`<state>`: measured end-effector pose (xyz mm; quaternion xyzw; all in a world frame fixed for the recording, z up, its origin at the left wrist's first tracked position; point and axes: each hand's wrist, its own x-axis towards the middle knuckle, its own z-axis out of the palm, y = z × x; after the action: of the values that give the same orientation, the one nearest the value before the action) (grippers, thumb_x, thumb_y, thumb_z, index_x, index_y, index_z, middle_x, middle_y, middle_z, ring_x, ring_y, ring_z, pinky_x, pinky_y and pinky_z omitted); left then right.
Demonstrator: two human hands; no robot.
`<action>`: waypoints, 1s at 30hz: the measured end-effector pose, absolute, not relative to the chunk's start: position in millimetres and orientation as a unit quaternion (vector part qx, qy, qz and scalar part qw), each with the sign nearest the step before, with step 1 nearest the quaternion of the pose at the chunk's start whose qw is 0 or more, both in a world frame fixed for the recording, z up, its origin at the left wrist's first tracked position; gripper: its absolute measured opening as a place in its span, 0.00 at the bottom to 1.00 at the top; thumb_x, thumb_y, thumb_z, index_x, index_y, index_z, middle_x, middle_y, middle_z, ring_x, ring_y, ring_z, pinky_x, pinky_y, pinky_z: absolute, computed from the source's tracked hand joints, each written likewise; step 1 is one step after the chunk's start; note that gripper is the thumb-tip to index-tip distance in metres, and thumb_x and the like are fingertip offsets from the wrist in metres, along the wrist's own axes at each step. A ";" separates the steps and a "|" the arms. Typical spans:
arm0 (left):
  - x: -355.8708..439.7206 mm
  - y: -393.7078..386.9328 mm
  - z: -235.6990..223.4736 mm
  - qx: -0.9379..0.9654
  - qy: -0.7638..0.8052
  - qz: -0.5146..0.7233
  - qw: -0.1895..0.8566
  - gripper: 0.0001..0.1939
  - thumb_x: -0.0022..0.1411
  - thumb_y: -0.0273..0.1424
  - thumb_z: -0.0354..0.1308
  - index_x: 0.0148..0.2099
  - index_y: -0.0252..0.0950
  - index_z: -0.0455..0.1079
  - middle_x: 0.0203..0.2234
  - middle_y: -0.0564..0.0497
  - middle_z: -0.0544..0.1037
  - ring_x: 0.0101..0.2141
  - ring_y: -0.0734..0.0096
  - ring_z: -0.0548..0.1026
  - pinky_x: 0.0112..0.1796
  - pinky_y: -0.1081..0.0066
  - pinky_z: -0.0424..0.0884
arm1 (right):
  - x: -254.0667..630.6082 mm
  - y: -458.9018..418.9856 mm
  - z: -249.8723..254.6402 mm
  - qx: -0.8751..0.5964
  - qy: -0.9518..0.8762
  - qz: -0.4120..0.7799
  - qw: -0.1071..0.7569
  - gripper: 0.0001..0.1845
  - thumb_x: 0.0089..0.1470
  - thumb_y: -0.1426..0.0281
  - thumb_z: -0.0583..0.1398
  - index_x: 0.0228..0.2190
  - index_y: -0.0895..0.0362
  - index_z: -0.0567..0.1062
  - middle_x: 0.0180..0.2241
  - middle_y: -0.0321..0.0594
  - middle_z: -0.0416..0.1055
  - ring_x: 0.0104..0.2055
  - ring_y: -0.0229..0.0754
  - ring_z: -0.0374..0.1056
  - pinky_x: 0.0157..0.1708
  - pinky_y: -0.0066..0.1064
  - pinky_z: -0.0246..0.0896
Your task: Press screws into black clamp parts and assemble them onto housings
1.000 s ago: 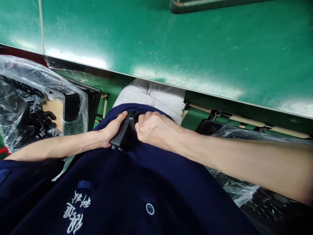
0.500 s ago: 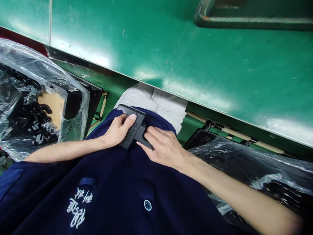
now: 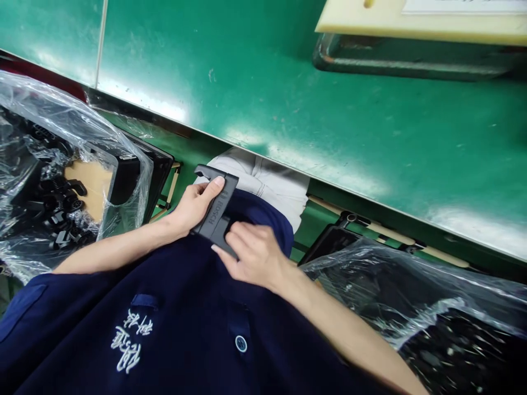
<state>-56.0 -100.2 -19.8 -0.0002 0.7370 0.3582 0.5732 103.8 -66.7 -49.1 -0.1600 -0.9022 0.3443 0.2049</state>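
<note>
apparently, the step is two-handed handling: the left hand (image 3: 195,205) grips the black part (image 3: 219,207) in front of the shirt (image 3: 185,307), the right hand (image 3: 256,251) clasps its near end; turning it calls for steady grips.

This person wears a navy work shirt (image 3: 177,323) with a round, pale-rimmed button (image 3: 241,344), white embroidered characters (image 3: 129,337) on the chest and a small fabric tab (image 3: 145,301) just by them. I see whitish trousers (image 3: 282,192) with a seam, and bare hands (image 3: 257,255) and forearms (image 3: 119,249).
</note>
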 end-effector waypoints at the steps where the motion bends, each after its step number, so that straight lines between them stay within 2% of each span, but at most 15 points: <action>1: -56.7 -97.9 -19.8 0.029 0.737 0.361 0.571 0.26 0.52 0.52 0.63 0.22 0.34 0.64 0.16 0.57 0.60 0.18 0.81 0.55 0.19 0.76 0.52 | 105.4 -72.1 -46.1 -0.148 -0.909 0.337 0.197 0.17 0.60 0.68 0.54 0.20 0.58 0.68 0.20 0.38 0.63 0.22 0.36 0.58 0.21 0.28 0.51; 4: -54.8 -95.1 -20.1 0.135 0.735 0.367 0.554 0.25 0.55 0.51 0.60 0.23 0.34 0.64 0.17 0.57 0.60 0.19 0.80 0.55 0.20 0.75 0.52 | 109.4 -62.8 -46.9 -0.170 -0.908 0.326 0.203 0.17 0.59 0.68 0.55 0.20 0.59 0.68 0.21 0.37 0.64 0.22 0.36 0.59 0.21 0.28 0.50; 7: -50.5 -98.0 -19.8 0.176 0.742 0.359 0.538 0.21 0.58 0.48 0.58 0.27 0.34 0.67 0.19 0.57 0.63 0.21 0.78 0.57 0.22 0.75 0.55 | 109.5 -31.4 -56.8 -0.212 -0.889 0.330 0.235 0.15 0.58 0.64 0.59 0.24 0.59 0.70 0.22 0.37 0.66 0.23 0.34 0.60 0.22 0.26 0.52; 10: -51.5 -102.3 -17.8 0.149 0.746 0.347 0.549 0.22 0.55 0.50 0.59 0.30 0.33 0.69 0.20 0.56 0.65 0.22 0.77 0.59 0.23 0.75 0.56 | 105.4 -25.5 -57.8 -0.233 -0.881 0.336 0.238 0.16 0.58 0.63 0.58 0.24 0.59 0.70 0.22 0.37 0.65 0.22 0.34 0.59 0.22 0.26 0.53; 15: -59.8 -103.9 -10.8 0.116 0.747 0.353 0.551 0.26 0.51 0.54 0.61 0.25 0.33 0.66 0.17 0.58 0.60 0.20 0.80 0.55 0.20 0.76 0.51 | 103.8 -68.5 -38.3 -0.176 -0.909 0.312 0.214 0.16 0.58 0.67 0.55 0.20 0.58 0.66 0.20 0.37 0.60 0.21 0.36 0.56 0.20 0.30 0.47; 17: -56.9 -104.0 -8.1 0.127 0.741 0.358 0.554 0.26 0.51 0.54 0.61 0.26 0.33 0.66 0.18 0.57 0.62 0.20 0.79 0.56 0.21 0.76 0.53 | 105.5 -63.6 -33.2 -0.189 -0.898 0.326 0.228 0.15 0.58 0.67 0.57 0.21 0.58 0.67 0.20 0.37 0.61 0.21 0.36 0.57 0.20 0.29 0.49; 19: -50.4 -104.4 -5.6 0.114 0.728 0.358 0.573 0.27 0.52 0.55 0.59 0.27 0.33 0.69 0.19 0.55 0.65 0.21 0.78 0.59 0.22 0.75 0.56 | 107.4 -43.1 -31.6 -0.222 -0.866 0.368 0.256 0.12 0.56 0.65 0.60 0.24 0.58 0.68 0.23 0.37 0.66 0.23 0.36 0.62 0.22 0.28 0.56; 21: -44.1 -103.7 -2.7 0.088 0.716 0.361 0.590 0.29 0.51 0.57 0.59 0.29 0.32 0.70 0.21 0.53 0.68 0.22 0.76 0.61 0.22 0.75 0.58 | 109.3 -21.6 -31.8 -0.257 -0.830 0.417 0.268 0.11 0.54 0.64 0.63 0.32 0.58 0.70 0.28 0.40 0.71 0.29 0.39 0.68 0.28 0.28 0.64; 23: -41.2 -100.0 1.2 0.069 0.715 0.383 0.581 0.29 0.50 0.57 0.59 0.30 0.32 0.71 0.20 0.53 0.68 0.22 0.76 0.61 0.22 0.75 0.59 | 111.1 -12.2 -32.7 -0.316 -0.785 0.463 0.265 0.20 0.53 0.61 0.64 0.44 0.58 0.69 0.35 0.44 0.73 0.35 0.43 0.71 0.35 0.34 0.69; 25: -41.7 -92.1 5.8 0.068 0.728 0.422 0.536 0.27 0.51 0.56 0.59 0.29 0.33 0.71 0.19 0.54 0.68 0.22 0.75 0.62 0.22 0.75 0.60 | 113.1 -17.8 -34.2 -0.377 -0.709 0.535 0.262 0.28 0.56 0.58 0.60 0.53 0.56 0.62 0.40 0.47 0.72 0.34 0.43 0.71 0.35 0.36 0.70; 28: -41.2 -74.8 13.0 0.093 0.744 0.479 0.456 0.25 0.53 0.54 0.59 0.29 0.34 0.70 0.21 0.53 0.70 0.23 0.73 0.66 0.24 0.74 0.64 | 113.9 -40.5 -33.9 -0.339 -0.578 0.703 0.238 0.30 0.59 0.53 0.55 0.57 0.54 0.57 0.47 0.51 0.69 0.32 0.41 0.71 0.31 0.34 0.70; 30: -34.8 -63.8 17.0 0.126 0.740 0.493 0.440 0.23 0.54 0.53 0.59 0.29 0.35 0.70 0.19 0.53 0.71 0.21 0.72 0.67 0.22 0.73 0.65 | 111.7 -54.4 -29.6 -0.290 -0.531 0.764 0.225 0.36 0.56 0.49 0.57 0.59 0.53 0.55 0.53 0.54 0.65 0.38 0.44 0.72 0.33 0.36 0.72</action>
<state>-34.8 -63.8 17.0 0.1263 0.7401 0.4928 0.4399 111.7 -54.4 -29.6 -0.2901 -0.5308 0.7637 0.2253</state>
